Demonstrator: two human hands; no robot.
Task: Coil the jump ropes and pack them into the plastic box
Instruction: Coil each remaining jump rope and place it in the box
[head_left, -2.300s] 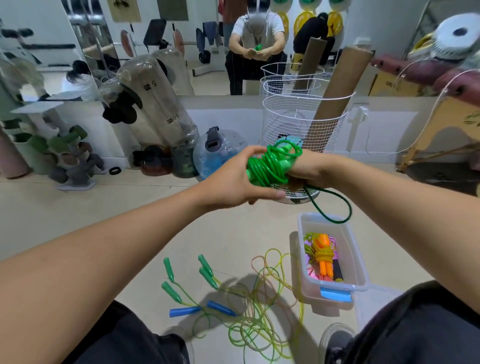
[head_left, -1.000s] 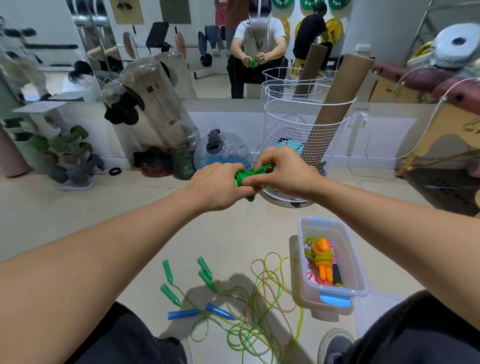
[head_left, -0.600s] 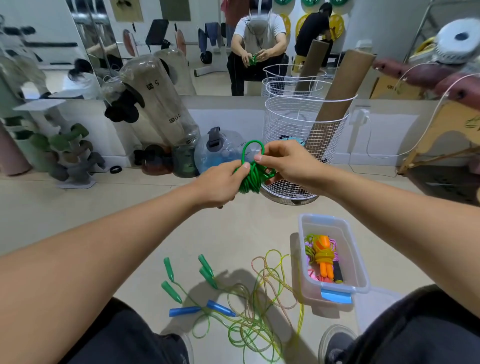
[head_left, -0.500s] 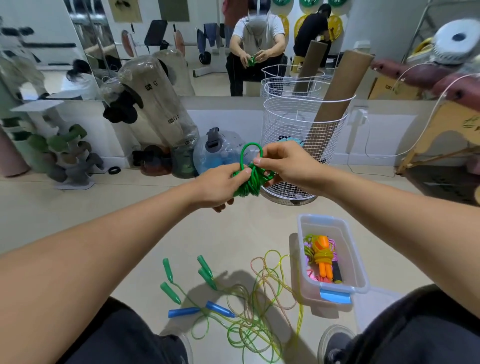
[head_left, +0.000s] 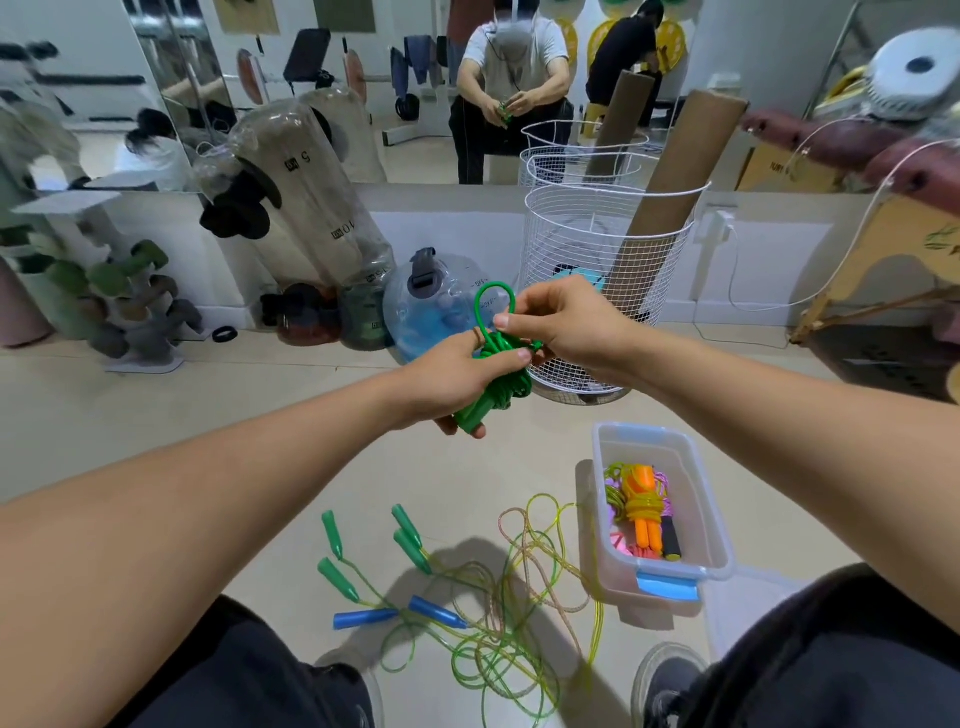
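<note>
Lower right of frame: clear plastic box (head_left: 711, 525), below the grip and nearer the right arm. Centre: left hand (head_left: 457, 376) clenches the coiled green jump rope (head_left: 496, 387), long axis tilted; right hand (head_left: 563, 327) pinches its upstanding loop.

We take the box (head_left: 712, 525) as landmark: its top is open, and coiled ropes (head_left: 640, 514) fill only its middle. Left of it, loose ropes (head_left: 498, 623) clutter the floor (head_left: 156, 415). Beyond it stands a wire basket (head_left: 602, 270); bare floor lies between them.
</note>
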